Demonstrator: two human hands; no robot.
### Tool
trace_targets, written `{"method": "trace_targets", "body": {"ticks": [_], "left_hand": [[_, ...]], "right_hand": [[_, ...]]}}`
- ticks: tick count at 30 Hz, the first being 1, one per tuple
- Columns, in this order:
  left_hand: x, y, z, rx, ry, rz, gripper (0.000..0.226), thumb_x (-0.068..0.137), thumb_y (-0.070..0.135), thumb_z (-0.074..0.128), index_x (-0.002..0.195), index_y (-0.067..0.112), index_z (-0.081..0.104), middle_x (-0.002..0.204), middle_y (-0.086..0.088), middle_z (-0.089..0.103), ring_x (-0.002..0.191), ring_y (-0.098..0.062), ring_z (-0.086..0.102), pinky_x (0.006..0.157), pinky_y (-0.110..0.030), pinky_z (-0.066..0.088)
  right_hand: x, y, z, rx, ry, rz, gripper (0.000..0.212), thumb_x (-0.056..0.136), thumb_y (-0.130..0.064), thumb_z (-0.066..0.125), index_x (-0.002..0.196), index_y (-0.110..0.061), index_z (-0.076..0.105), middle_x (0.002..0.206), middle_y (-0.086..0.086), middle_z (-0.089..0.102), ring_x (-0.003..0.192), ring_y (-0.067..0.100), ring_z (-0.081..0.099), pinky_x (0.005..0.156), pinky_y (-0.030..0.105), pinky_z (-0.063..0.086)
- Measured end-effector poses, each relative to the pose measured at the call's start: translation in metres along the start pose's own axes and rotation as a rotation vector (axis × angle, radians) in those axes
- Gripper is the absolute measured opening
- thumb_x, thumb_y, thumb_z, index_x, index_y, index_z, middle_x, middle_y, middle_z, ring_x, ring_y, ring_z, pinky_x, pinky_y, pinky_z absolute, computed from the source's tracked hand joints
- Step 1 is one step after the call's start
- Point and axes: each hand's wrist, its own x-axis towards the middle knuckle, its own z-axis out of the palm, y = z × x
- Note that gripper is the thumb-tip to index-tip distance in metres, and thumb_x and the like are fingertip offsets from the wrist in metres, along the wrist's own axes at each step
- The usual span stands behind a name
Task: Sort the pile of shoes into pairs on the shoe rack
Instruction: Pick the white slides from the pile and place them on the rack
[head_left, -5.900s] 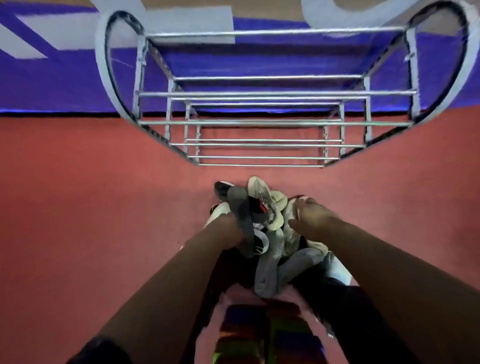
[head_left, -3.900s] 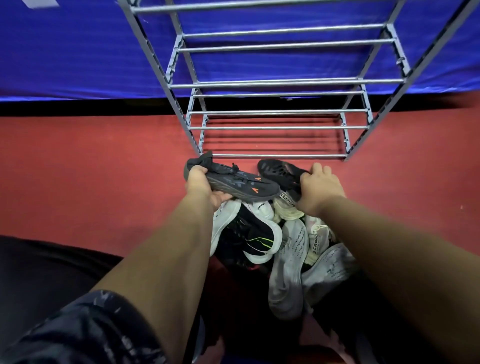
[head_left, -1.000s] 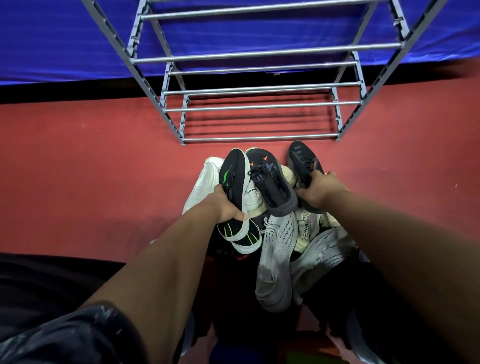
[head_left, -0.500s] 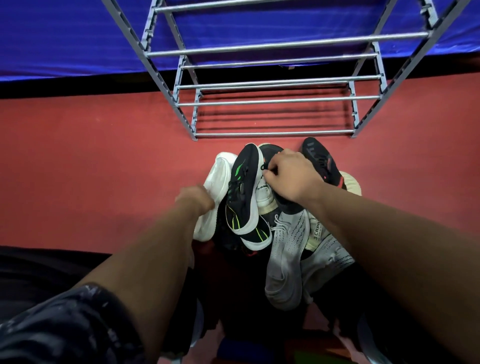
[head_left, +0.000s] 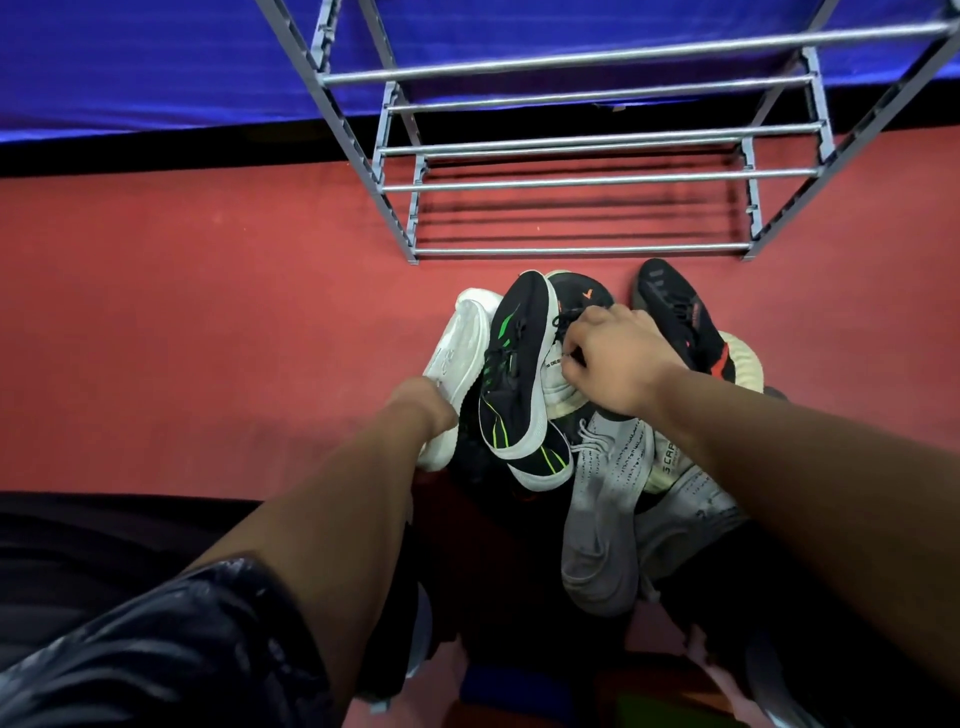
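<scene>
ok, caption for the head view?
Right hand grips a black orange-marked sneaker at its laces atop the shoe pile, left hand by a white sneaker, grey metal shoe rack beyond.

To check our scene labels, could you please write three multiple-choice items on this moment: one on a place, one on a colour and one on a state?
1. Where is the pile of shoes relative to the shoe rack?
A) on its lowest bars
B) on the red floor in front of it
C) on its top bars

2. What colour are the stripes on the black shoe with the white sole?
A) green
B) yellow
C) blue

3. What is the right hand doing?
A) lying flat on the floor
B) holding a rack bar
C) keeping a grip on the black shoe with orange marks, at its laces

Answers:
1 B, the rack's bars are bare and the pile sits on the floor.
2 A, green lines run along its side.
3 C, the hand curls over that shoe's laces.
</scene>
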Motion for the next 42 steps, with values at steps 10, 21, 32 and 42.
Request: {"method": "trace_targets", "body": {"ticks": [10, 21, 32, 42], "left_hand": [[-0.008, 0.002, -0.031, -0.143, 0.12, 0.066, 0.019, 0.082, 0.034, 0.069, 0.094, 0.019, 0.069, 0.1, -0.002, 0.072, 0.09, -0.029, 0.065, 0.078, -0.032, 0.052], [-0.074, 0.081, -0.039, -0.647, -0.045, 0.695, 0.024, 0.083, -0.003, 0.083, 0.081, 0.009, 0.062, 0.072, 0.003, 0.046, 0.06, -0.011, 0.042, 0.059, -0.023, 0.04], [-0.059, 0.08, -0.036, -0.833, 0.052, 0.455, 0.024, 0.088, 0.025, 0.083, 0.108, 0.018, 0.07, 0.084, 0.008, 0.066, 0.074, -0.01, 0.063, 0.063, -0.025, 0.051], [-0.061, 0.085, -0.026, -0.948, -0.263, 0.498, 0.037, 0.094, 0.018, 0.08, 0.13, 0.018, 0.072, 0.117, -0.008, 0.079, 0.096, -0.019, 0.075, 0.085, -0.035, 0.063]], "right_hand": [[-0.003, 0.002, -0.01, 0.031, -0.029, -0.011, 0.022, 0.098, -0.039, 0.055, 0.111, -0.03, 0.071, 0.119, -0.003, 0.062, 0.117, 0.027, 0.054, 0.106, 0.045, 0.041], [-0.01, 0.002, -0.036, 0.918, 0.04, 0.307, 0.068, 0.096, -0.075, 0.049, 0.089, -0.011, 0.07, 0.088, -0.001, 0.074, 0.084, 0.022, 0.067, 0.087, 0.041, 0.052], [-0.022, 0.029, -0.029, 1.463, 0.022, 0.532, 0.053, 0.083, -0.055, 0.071, 0.11, -0.009, 0.08, 0.106, 0.01, 0.082, 0.103, 0.035, 0.078, 0.103, 0.06, 0.057], [-0.026, 0.021, -0.041, 1.452, -0.052, 0.409, 0.033, 0.097, -0.034, 0.072, 0.123, -0.014, 0.077, 0.112, 0.006, 0.082, 0.105, 0.027, 0.079, 0.102, 0.049, 0.058]]}}
